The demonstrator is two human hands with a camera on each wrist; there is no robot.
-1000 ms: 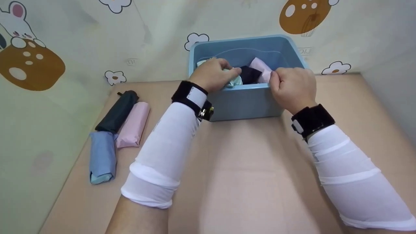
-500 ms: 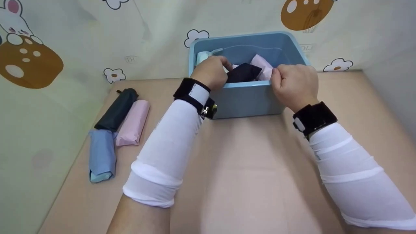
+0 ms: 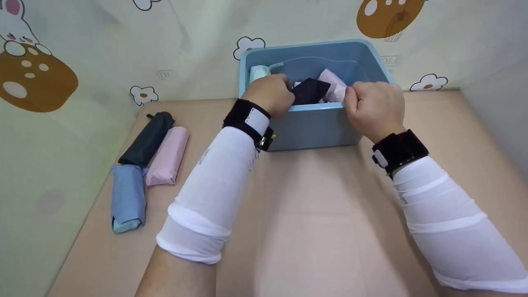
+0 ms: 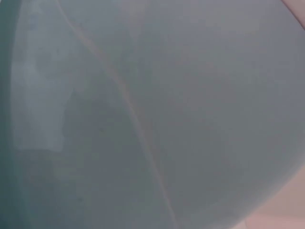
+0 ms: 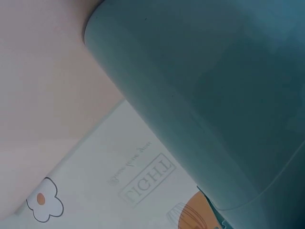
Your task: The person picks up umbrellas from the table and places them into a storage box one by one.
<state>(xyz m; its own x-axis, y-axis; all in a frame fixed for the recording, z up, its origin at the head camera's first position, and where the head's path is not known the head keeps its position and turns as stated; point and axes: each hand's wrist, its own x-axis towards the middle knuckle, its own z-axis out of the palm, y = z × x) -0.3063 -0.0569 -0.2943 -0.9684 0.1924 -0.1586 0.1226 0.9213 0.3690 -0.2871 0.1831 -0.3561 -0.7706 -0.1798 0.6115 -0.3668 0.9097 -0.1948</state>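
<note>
A blue plastic storage bin [image 3: 326, 128] stands near the back wall. My left hand [image 3: 268, 94] grips its front rim towards the left, fingers curled and partly hidden over the edge. My right hand [image 3: 376, 109] grips the front rim at the right corner. Inside the bin lie a mint bundle [image 3: 260, 72] with a strap, a black one [image 3: 310, 91] beside my left hand and a pale pink one [image 3: 333, 84] beside my right; they look like folded umbrellas. Both wrist views show only the bin's outer wall [image 4: 190, 119] up close, without fingers.
At the left of the beige table [image 3: 309, 231] lie a dark green folded umbrella [image 3: 147, 138], a pink bundle [image 3: 168, 154] and a blue bundle [image 3: 128, 196] with a mint end. A printed cloth wall [image 3: 198, 49] rises right behind the bin.
My left hand has let go of the mint bundle, which now lies at the bin's left back, and has curled onto the front rim. The right hand keeps its grip.
</note>
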